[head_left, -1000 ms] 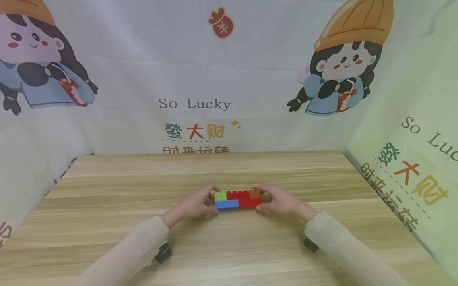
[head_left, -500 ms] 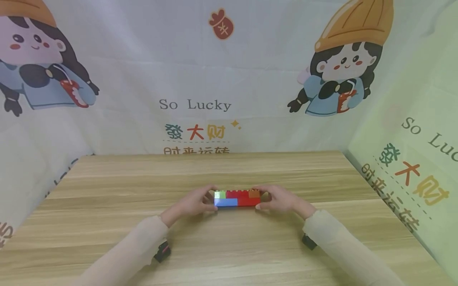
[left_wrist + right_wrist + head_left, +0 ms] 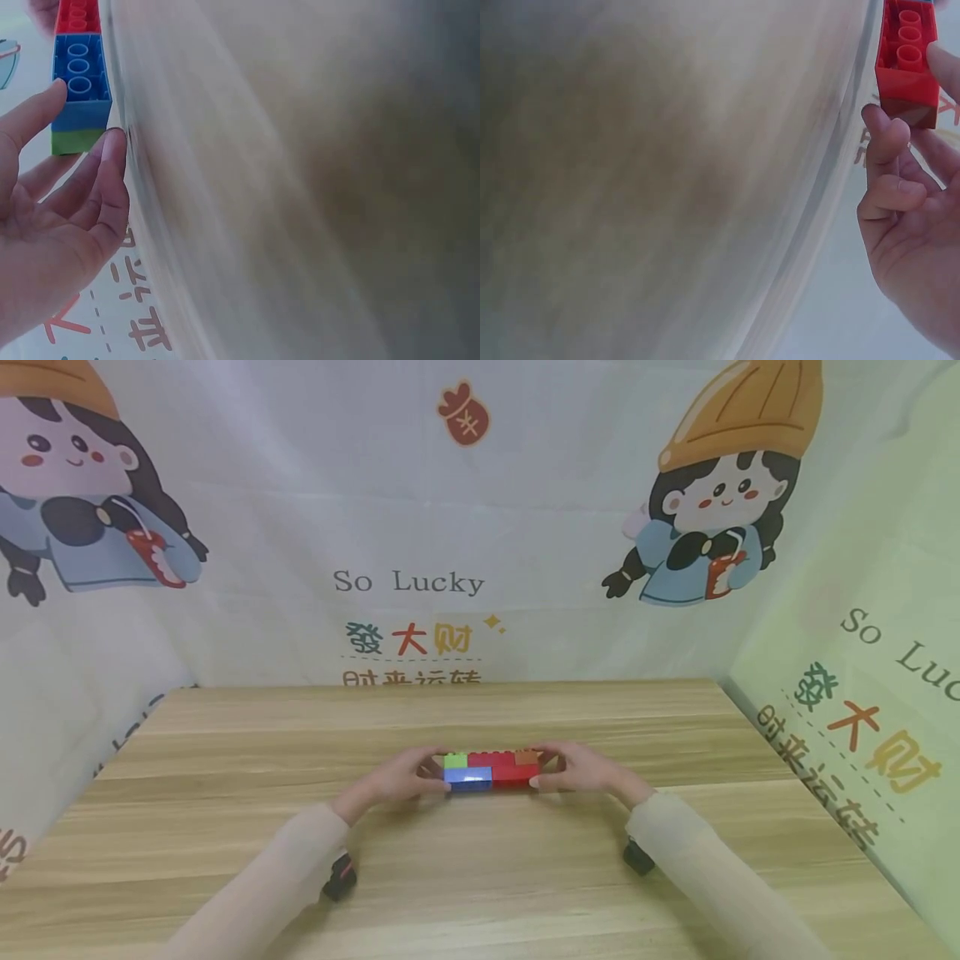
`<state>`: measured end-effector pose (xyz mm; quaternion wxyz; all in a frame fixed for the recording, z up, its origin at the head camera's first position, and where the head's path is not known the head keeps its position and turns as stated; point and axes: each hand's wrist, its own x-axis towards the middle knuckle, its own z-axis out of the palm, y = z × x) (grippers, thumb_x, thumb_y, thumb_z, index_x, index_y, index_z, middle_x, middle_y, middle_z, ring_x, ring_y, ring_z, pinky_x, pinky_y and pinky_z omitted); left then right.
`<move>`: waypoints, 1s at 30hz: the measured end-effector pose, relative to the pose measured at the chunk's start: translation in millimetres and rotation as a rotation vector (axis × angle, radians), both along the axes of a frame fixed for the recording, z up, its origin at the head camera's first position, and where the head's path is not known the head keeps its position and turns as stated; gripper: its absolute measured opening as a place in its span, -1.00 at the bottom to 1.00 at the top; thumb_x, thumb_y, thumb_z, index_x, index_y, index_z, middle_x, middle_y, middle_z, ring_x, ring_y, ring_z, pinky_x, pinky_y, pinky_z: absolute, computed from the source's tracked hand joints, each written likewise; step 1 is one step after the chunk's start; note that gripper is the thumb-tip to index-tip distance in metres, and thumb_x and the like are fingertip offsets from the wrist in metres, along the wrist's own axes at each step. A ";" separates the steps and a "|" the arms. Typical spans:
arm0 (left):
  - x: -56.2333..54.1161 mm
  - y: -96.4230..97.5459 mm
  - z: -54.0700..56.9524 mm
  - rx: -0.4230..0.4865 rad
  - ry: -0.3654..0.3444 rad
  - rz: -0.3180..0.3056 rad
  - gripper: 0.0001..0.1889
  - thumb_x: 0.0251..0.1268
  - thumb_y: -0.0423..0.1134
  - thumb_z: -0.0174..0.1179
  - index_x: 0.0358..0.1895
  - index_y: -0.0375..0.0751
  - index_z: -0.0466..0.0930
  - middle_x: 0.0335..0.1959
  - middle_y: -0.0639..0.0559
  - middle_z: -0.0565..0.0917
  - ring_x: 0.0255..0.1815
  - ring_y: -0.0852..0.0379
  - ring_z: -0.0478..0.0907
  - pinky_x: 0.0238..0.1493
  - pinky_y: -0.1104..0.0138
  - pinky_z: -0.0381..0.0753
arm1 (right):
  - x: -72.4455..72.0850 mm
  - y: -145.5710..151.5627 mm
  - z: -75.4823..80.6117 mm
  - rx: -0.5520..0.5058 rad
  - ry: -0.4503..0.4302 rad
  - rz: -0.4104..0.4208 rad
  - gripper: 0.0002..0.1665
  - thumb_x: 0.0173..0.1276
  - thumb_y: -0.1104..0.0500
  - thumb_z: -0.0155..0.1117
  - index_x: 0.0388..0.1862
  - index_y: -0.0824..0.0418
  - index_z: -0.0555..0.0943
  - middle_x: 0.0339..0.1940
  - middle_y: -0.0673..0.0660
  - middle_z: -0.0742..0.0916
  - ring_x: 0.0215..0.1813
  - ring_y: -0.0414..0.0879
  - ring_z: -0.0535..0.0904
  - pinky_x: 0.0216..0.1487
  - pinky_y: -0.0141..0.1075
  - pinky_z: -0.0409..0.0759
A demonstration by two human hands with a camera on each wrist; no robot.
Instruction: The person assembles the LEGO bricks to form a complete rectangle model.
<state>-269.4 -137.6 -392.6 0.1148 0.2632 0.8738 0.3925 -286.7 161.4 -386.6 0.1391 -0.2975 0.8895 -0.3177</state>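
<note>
Both hands hold a two-layer bar of toy building bricks above the wooden table. Its lower layer joins a blue brick (image 3: 468,779) on the left to a red brick (image 3: 514,773) on the right. On top sit a lime green brick (image 3: 455,761), a longer red brick (image 3: 491,759) and an orange-brown brick (image 3: 527,757). My left hand (image 3: 401,776) pinches the blue and green end, thumb at the near side. At the other end my right hand (image 3: 583,769) grips the red and orange-brown bricks. The wrist views show hollow undersides with round tubes on the blue brick (image 3: 79,96) and red brick (image 3: 907,79).
The wooden table (image 3: 480,877) spreads out around the hands. A printed white cloth (image 3: 300,510) hangs behind it and along both sides. A black wrist device (image 3: 341,877) sits under the left sleeve, another black device (image 3: 639,857) under the right.
Both hands have shifted slightly up and to the left in the head view, carrying the brick bar. The bar has tilted, so a darker strip now shows along the blue brick's lower edge.
</note>
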 end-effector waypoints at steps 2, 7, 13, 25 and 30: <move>-1.9 -0.8 0.3 -0.010 0.004 -0.008 -0.43 0.10 -0.23 0.20 0.17 -0.36 0.25 -0.12 -0.18 0.51 -0.08 -0.07 0.44 -0.09 0.15 0.43 | -1.7 -0.4 -1.0 -0.004 -0.015 -0.004 -0.28 0.15 -0.01 0.23 0.23 0.25 0.28 -0.05 0.15 0.54 -0.19 -0.07 0.48 -0.22 -0.24 0.48; -4.6 -0.6 0.8 -0.044 -0.006 0.003 -0.42 0.11 -0.18 0.19 0.18 -0.35 0.25 -0.11 -0.15 0.51 -0.06 -0.06 0.43 -0.04 0.12 0.39 | -5.4 -0.9 -2.8 -0.020 -0.082 -0.046 -0.30 0.14 0.02 0.24 0.23 0.24 0.29 -0.05 0.13 0.54 -0.06 -0.01 0.45 -0.17 -0.24 0.49; -5.8 0.8 1.0 -0.053 -0.013 0.004 -0.44 0.11 -0.19 0.20 0.15 -0.35 0.28 -0.15 -0.11 0.52 -0.09 -0.04 0.44 -0.06 0.13 0.40 | -9.2 -1.0 -4.8 -0.015 -0.134 -0.076 -0.30 0.12 -0.01 0.26 0.22 0.18 0.32 -0.04 0.10 0.52 -0.02 -0.01 0.41 -0.15 -0.22 0.47; -8.5 0.0 0.7 -0.064 -0.031 -0.002 -0.45 0.12 -0.21 0.19 0.15 -0.40 0.28 -0.20 -0.05 0.53 -0.09 -0.02 0.44 -0.06 0.16 0.40 | -9.8 -2.3 -2.2 -0.001 -0.155 -0.072 -0.29 0.11 -0.02 0.25 0.23 0.16 0.32 -0.04 0.06 0.52 -0.01 -0.04 0.40 -0.04 -0.12 0.39; -9.4 0.0 0.2 -0.065 -0.033 -0.010 -0.46 0.12 -0.23 0.19 0.15 -0.40 0.28 -0.22 -0.04 0.53 -0.10 0.00 0.43 -0.07 0.17 0.40 | -11.0 -2.6 -4.0 -0.019 -0.180 -0.074 -0.30 0.11 -0.02 0.25 0.22 0.16 0.33 -0.01 0.08 0.51 -0.02 -0.04 0.39 -0.10 -0.19 0.44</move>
